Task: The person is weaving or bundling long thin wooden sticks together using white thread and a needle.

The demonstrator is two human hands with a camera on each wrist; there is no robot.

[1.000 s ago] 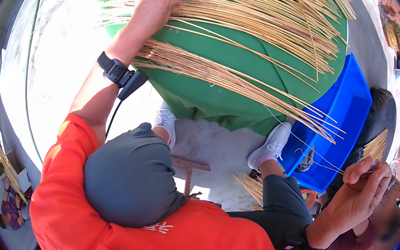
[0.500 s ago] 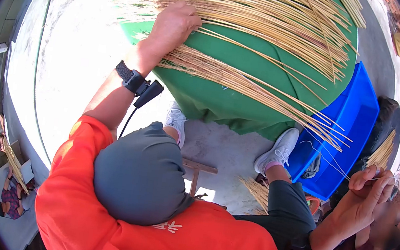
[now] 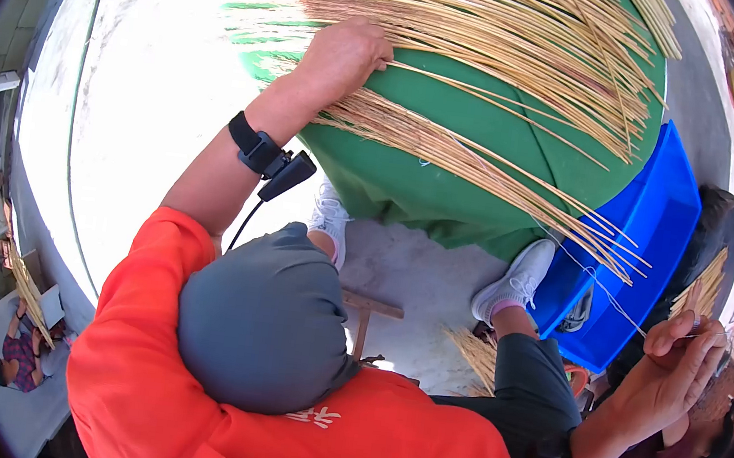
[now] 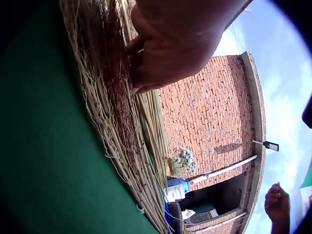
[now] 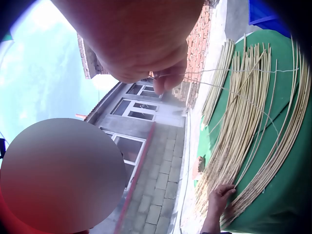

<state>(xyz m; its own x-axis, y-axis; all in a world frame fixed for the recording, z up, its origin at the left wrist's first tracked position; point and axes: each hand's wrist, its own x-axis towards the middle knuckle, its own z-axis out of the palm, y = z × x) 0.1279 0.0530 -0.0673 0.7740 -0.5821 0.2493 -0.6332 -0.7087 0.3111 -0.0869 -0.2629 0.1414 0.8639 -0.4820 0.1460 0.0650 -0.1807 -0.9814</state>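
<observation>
My left hand [image 3: 346,57] reaches over the green-covered table, its curled fingers pinching the plumed part of a few thin sorghum stalks [image 3: 499,99]. Just under its wrist lies a separate bundle of stalks [image 3: 474,164], plumes to the left and bare ends over the table's right edge. In the left wrist view the fingers [image 4: 141,83] bend down at the stalks, which hide their tips. Out to the right my right hand [image 3: 668,367] is raised and pinches a thin white thread [image 3: 616,304], which runs back toward the near bundle. A grey band rings one finger.
A wide layer of stalks [image 3: 488,39] covers the far part of the table [image 3: 390,182]. Beside it stands a blue bin [image 3: 592,322] with grey coiled stuff inside. My feet are under the table edge near a small wooden stool [image 3: 372,306]. Other people sit at both sides.
My left hand has come nearer and to the right along the stalks, over the near bundle's plumed end. My right hand stays raised with the thread, which now hangs slacker. The view has shifted slightly.
</observation>
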